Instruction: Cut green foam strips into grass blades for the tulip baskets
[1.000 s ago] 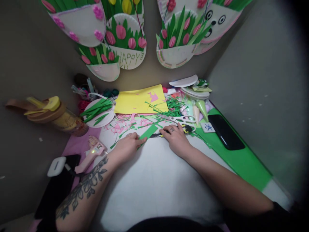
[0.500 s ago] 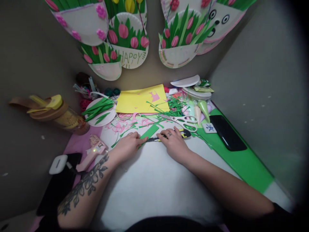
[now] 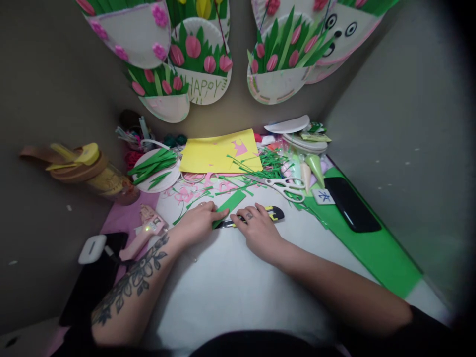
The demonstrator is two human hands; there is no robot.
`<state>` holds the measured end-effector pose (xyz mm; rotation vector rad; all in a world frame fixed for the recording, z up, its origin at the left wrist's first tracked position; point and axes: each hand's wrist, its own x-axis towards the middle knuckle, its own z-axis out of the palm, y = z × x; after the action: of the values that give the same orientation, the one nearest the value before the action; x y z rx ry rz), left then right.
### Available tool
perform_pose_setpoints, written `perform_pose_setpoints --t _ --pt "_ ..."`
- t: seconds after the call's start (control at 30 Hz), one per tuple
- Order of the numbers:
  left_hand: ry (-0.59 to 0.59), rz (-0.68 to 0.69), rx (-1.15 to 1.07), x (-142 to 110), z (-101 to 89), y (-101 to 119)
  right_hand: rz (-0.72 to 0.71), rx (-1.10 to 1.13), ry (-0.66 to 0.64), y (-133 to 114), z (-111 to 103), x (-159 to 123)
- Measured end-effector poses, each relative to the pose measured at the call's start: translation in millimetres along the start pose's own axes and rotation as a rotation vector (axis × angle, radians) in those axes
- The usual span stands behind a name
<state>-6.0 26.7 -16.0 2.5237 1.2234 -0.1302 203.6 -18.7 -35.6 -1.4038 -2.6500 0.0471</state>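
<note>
From here, the bare white tabletop (image 3: 245, 292) between the two forearms offers an open way toward the wearer's body. Beyond the hands, white scissors (image 3: 286, 187) and tangled green paper scraps (image 3: 273, 163) block the way; a tumbler (image 3: 98, 173) and pink glue gun (image 3: 143, 235) crowd the left side.

Cutter (image 3: 276, 213) partly covered by right hand (image 3: 259, 232), upper plates (image 3: 128, 38) cropped at top
</note>
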Motion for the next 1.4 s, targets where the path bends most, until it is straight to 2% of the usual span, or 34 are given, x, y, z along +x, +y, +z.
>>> perform_pose_setpoints --t 0.27,0.43,0.5,0.57,0.63,0.7,0.83,0.97,1.03,1.13,1.2,1.3,1.4 --pt "0.027 0.006 -0.068 0.7 -0.5 -0.3 -0.113 0.082 0.013 -13.2 1.0 -5.8" --pt "0.079 0.007 -0.192 1.1 -4.1 -7.0 -0.191 0.167 0.055 5.2 -2.9 -16.2" --pt "0.124 0.002 -0.285 1.0 -6.9 -9.1 -0.098 0.175 0.111 20.7 -8.0 -18.9" --pt "0.154 -0.033 -0.33 0.4 -9.8 -6.8 0.085 0.134 0.159 38.3 -13.7 -19.4" --pt "0.152 -0.098 -0.291 -0.6 -11.4 1.3 0.243 0.06 0.142 54.6 -17.6 -18.1" --pt "0.13 -0.176 -0.187 -1.6 -10.9 13.5 0.34 -0.003 0.082 67.1 -18.2 -16.0" --pt "0.093 -0.258 -0.02 -1.7 -4.1 32.7 0.432 -0.085 0.017 78.5 -12.3 -13.6" --pt "0.124 -0.28 -0.002 0.3 -0.8 33.9 0.447 -0.055 0.106 78.0 -8.9 -14.3" --pt "0.189 -0.275 -0.102 0.7 -2.5 33.2 0.415 0.06 0.205 74.8 -9.7 -14.7" --pt "0.301 -0.211 -0.369 0.3 -4.4 38.4 0.329 0.437 0.296 65.4 -11.3 -14.4" --pt "0.319 -0.165 -0.524 -0.3 -2.1 45.9 0.297 0.782 0.261 55.6 -11.1 -13.1" --pt "0.282 -0.114 -0.639 -1.4 6.0 58.1 0.31 1.25 0.146 37.2 -9.2 -10.2" --pt "0.242 -0.073 -0.66 -2.2 13.2 64.5 0.312 1.474 0.082 20.9 -7.5 -8.0"
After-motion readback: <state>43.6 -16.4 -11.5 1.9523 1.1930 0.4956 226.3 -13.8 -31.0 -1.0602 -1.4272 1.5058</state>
